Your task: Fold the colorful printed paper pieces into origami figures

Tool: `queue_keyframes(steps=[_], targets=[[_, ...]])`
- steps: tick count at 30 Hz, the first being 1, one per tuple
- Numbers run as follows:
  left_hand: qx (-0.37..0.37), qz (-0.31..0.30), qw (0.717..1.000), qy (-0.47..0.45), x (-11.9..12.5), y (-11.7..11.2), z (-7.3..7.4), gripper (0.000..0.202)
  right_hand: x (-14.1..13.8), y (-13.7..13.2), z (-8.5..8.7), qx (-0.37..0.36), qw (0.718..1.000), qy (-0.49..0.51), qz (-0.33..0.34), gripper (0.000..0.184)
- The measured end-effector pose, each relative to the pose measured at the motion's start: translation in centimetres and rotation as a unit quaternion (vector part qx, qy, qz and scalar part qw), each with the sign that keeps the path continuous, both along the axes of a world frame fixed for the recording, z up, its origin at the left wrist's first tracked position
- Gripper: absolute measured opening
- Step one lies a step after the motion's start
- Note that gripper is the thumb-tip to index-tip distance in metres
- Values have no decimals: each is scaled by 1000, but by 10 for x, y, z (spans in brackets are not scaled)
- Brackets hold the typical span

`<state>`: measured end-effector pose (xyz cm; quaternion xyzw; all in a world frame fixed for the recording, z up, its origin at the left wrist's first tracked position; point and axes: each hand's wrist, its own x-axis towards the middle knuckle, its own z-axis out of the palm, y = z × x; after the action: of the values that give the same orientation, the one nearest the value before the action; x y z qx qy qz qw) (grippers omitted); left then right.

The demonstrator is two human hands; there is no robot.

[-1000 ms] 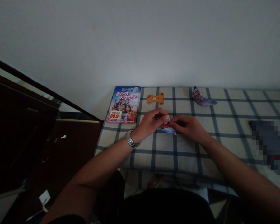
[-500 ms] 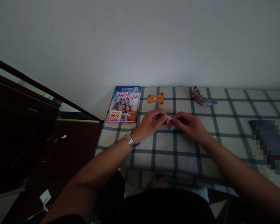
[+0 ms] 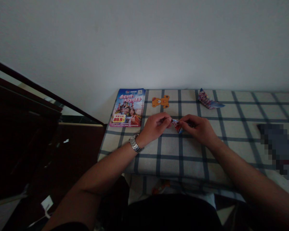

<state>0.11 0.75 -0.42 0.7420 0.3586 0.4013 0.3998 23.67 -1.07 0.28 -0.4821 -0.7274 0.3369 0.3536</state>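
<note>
A small folded piece of printed paper (image 3: 176, 124) is pinched between both my hands just above the checked tablecloth (image 3: 188, 154). My left hand (image 3: 156, 126), with a metal watch on the wrist, grips its left end with curled fingers. My right hand (image 3: 197, 128) grips its right end, fingers closed. Most of the paper is hidden by my fingers.
A colourful flyer (image 3: 128, 107) lies at the table's far left corner. An orange bear print (image 3: 161, 101) shows on the cloth beside it. Another folded paper shape (image 3: 207, 100) rests near the wall. A dark cabinet (image 3: 26, 134) stands to the left. A blurred patch (image 3: 279, 147) covers the right side.
The folded paper has been drawn in tighter between my fingers and shows less than before. Both hands have shifted slightly away from me.
</note>
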Motion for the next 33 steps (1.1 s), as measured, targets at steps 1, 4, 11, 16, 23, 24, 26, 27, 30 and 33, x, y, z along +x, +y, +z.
queue_keyframes(steps=[1,4,11,16,23,24,26,27,30,33], targets=[[8,4,1000,10,-1,0,0,40,0,0,0,2,1000,-4,1,25],[30,9,999,39,-2,1,0,40,0,0,2,4,1000,-17,3,28],[55,7,998,39,0,0,-2,24,-1,0,6,7,998,-45,34,25],[46,-2,998,37,2,0,-1,21,1,1,3,20,998,-51,30,26],[46,14,999,25,1,3,-4,17,4,3,-3,13,999,-49,11,32],[50,14,998,28,2,3,-4,16,5,3,-3,18,998,-53,12,31],[57,12,998,34,2,2,-2,15,5,3,-1,27,997,-63,17,29],[61,12,997,37,2,1,-1,15,5,3,0,31,997,-68,21,28],[65,2,997,49,3,-1,1,17,5,2,2,34,996,-76,36,28],[60,-16,996,58,5,-2,2,13,4,2,1,33,995,-79,48,29]])
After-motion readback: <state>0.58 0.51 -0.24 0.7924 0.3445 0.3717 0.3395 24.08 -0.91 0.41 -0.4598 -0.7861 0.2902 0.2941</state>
